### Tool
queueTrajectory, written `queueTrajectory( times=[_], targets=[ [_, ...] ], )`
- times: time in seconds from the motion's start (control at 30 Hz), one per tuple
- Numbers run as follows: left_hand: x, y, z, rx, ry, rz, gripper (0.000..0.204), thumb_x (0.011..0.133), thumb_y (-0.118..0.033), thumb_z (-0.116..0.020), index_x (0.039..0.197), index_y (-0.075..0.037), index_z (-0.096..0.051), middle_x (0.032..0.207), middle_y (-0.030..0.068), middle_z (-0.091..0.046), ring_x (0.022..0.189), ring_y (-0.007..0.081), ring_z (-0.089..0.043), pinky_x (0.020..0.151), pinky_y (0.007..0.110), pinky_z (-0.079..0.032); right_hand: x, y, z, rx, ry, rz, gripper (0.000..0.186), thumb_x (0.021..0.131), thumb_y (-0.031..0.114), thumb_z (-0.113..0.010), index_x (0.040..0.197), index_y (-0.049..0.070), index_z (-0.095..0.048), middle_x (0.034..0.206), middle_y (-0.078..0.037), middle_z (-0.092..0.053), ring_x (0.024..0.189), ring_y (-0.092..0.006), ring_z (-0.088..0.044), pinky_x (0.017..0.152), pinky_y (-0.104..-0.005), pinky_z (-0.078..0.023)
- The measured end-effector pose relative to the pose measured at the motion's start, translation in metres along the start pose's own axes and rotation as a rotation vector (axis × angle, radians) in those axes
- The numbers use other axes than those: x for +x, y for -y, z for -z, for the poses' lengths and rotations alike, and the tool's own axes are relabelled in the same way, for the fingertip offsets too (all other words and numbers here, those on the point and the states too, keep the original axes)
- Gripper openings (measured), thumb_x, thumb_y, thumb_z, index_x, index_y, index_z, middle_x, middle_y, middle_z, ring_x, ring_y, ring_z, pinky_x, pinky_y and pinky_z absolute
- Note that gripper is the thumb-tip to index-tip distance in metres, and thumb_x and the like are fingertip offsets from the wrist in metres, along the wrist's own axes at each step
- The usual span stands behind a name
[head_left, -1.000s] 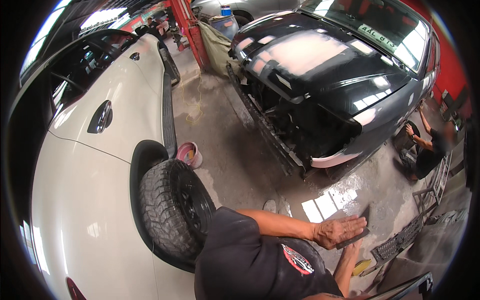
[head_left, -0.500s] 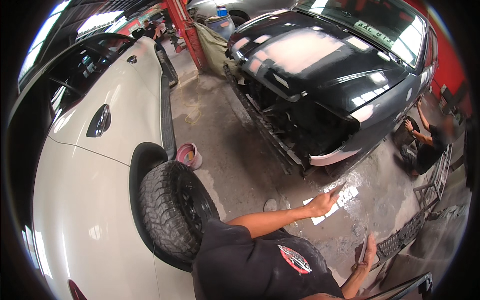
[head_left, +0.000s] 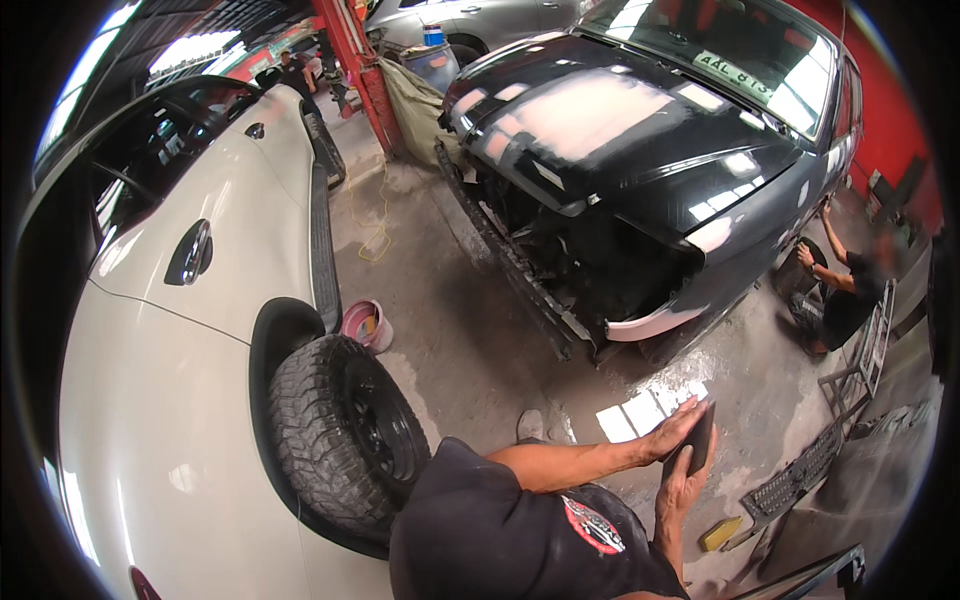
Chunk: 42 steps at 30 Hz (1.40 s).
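My two hands meet in front of my chest around a dark, flat, rectangular piece that looks like sandpaper, perhaps on a backing I cannot make out. My left hand comes in from the left, its fingers straight and pressed along the piece's upper edge. From below, my right hand grips it, thumb on the near face and fingers behind. Past them stands a dark car with sanded, pinkish filler patches on its hood and fender; its front end is stripped of bumper and lights.
A cream vehicle with its knobby tire turned out stands on my left, a pink bucket beside it. A co-worker crouches by the dark car's side. A black grille and a yellow block lie at lower right.
My hands were apart, the left with a thin dark piece, the right with a flat piece. They have come together on the dark piece. The view has shifted slightly.
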<state>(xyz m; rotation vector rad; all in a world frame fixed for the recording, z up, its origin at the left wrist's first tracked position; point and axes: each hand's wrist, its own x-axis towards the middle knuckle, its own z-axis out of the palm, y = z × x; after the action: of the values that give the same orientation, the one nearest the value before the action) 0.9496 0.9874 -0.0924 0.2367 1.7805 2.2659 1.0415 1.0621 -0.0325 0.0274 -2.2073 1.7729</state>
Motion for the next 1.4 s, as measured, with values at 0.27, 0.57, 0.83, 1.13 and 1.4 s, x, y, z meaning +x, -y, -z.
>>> queueTrajectory(
  times=[0.27, 0.57, 0.83, 1.13, 1.4],
  targets=[
    [0.012, -0.006, 0.029, -0.830, 0.302, 0.522, 0.074, 0.097, -0.075, -0.028, 0.139, -0.020, -0.054, 0.124, 0.0000, -0.065, 0.094, 0.0145, -0.063, 0.079, 0.038, -0.055, -0.012, 0.009, 0.016, -0.399, 0.524, 0.502, 0.068, 0.069, 0.008, -0.059, 0.137, 0.003, -0.056, 0.141, -0.022, -0.051, 0.131, -0.0429, -0.044, 0.113, -0.0496, -0.032],
    [-0.021, -0.022, 0.002, -0.340, 0.249, 0.064, 0.062, 0.100, -0.060, -0.043, 0.120, -0.005, -0.064, 0.111, 0.0023, -0.065, 0.106, 0.0120, -0.056, 0.095, 0.028, -0.043, -0.011, -0.019, -0.009, -0.142, -0.039, 0.087, 0.056, 0.109, 0.038, -0.037, 0.149, -0.001, -0.039, 0.148, -0.020, -0.042, 0.135, -0.0364, -0.044, 0.113, -0.0434, -0.032],
    [-0.025, 0.016, 0.016, 0.062, 0.331, 0.121, 0.035, 0.097, -0.023, -0.060, 0.121, 0.002, -0.066, 0.109, 0.0042, -0.068, 0.105, 0.0103, -0.059, 0.093, 0.026, -0.046, 0.020, -0.083, 0.029, 0.146, -0.260, -0.393, 0.055, 0.109, 0.039, -0.037, 0.143, -0.003, -0.045, 0.140, -0.020, -0.051, 0.124, -0.0302, -0.052, 0.106, -0.0389, -0.039],
    [-0.001, 0.015, 0.031, -0.316, 0.014, 0.387, 0.026, 0.103, -0.020, -0.059, 0.119, 0.000, -0.061, 0.106, 0.0057, -0.068, 0.089, 0.0118, -0.066, 0.081, 0.031, -0.055, -0.001, -0.026, 0.017, 0.197, -0.045, -0.207, 0.049, 0.107, 0.029, -0.042, 0.144, -0.004, -0.045, 0.135, -0.014, -0.056, 0.124, -0.0214, -0.052, 0.106, -0.0335, -0.040],
    [-0.016, -0.005, -0.004, -0.283, 0.175, 0.360, 0.071, 0.104, -0.061, -0.035, 0.133, 0.001, -0.054, 0.119, 0.0072, -0.060, 0.108, 0.0143, -0.056, 0.096, 0.028, -0.046, -0.012, 0.001, 0.009, -0.220, -0.034, -0.048, 0.049, 0.099, 0.015, -0.050, 0.145, -0.002, -0.045, 0.138, -0.024, -0.052, 0.128, -0.0351, -0.051, 0.111, -0.0411, -0.036]
  ],
)
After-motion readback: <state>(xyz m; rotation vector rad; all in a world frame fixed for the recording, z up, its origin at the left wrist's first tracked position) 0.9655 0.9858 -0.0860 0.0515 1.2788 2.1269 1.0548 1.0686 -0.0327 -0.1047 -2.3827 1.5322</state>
